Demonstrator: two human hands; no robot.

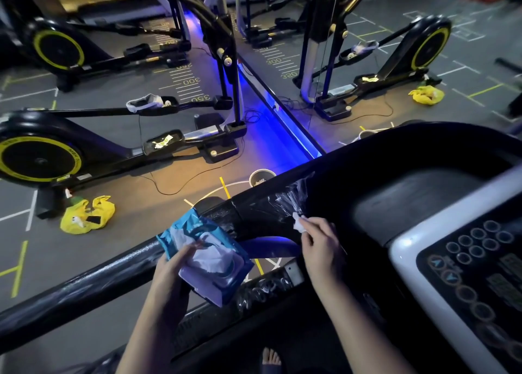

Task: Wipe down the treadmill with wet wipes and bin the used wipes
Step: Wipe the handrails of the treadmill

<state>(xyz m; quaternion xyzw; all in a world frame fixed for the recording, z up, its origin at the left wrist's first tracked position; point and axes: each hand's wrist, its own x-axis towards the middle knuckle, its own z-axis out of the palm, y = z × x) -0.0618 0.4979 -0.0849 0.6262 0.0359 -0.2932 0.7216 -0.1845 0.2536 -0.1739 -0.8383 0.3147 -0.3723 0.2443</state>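
Observation:
My left hand grips a blue pack of wet wipes from below, its lid open and a white wipe poking out of the top. My right hand pinches a small crumpled white wipe against the treadmill's black handrail, which is wrapped in shiny plastic film. The treadmill's console, with its round buttons, fills the lower right. A small round bin stands on the floor just beyond the handrail.
A black elliptical trainer with yellow-ringed flywheel stands at the left, cables trailing on the floor. A yellow plastic bag lies beside it. A mirror wall with a blue light strip runs ahead. My bare foot shows below.

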